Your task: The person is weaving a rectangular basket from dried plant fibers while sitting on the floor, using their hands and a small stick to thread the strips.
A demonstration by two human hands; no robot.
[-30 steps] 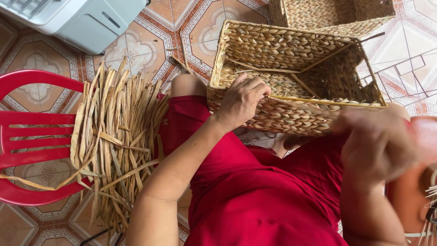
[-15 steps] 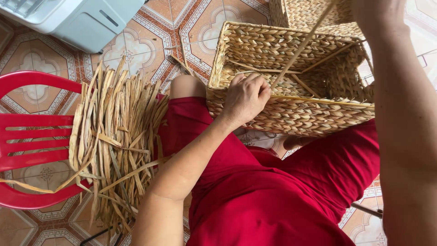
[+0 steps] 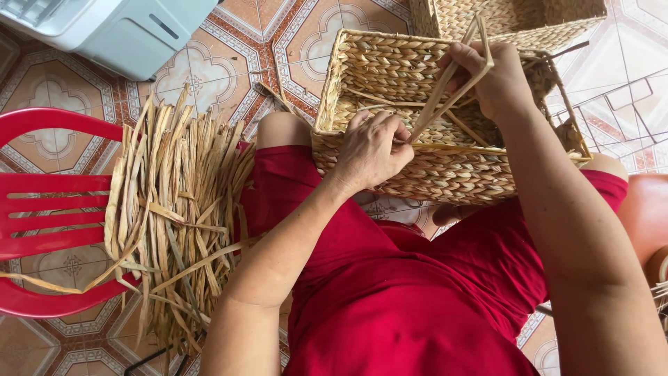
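A rectangular woven straw basket [image 3: 390, 63] rests on my knees, its opening facing away from me. My left hand [image 3: 372, 150] grips the near rim of the basket, fingers curled over the edge. My right hand [image 3: 490, 76] is raised over the basket and pinches a long pale straw strand [image 3: 445, 94], which slants down to the rim beside my left hand. Loose strand ends stick out inside the basket.
A thick bundle of dried straw strands [image 3: 177, 216] lies over a red plastic chair [image 3: 49, 209] at my left. A second woven basket [image 3: 508, 14] stands behind the first. A pale grey box [image 3: 118, 28] sits on the patterned tile floor [image 3: 236, 49].
My right hand has swung from low at the right up over the basket, pulling the strand taut. My left hand has stayed on the rim.
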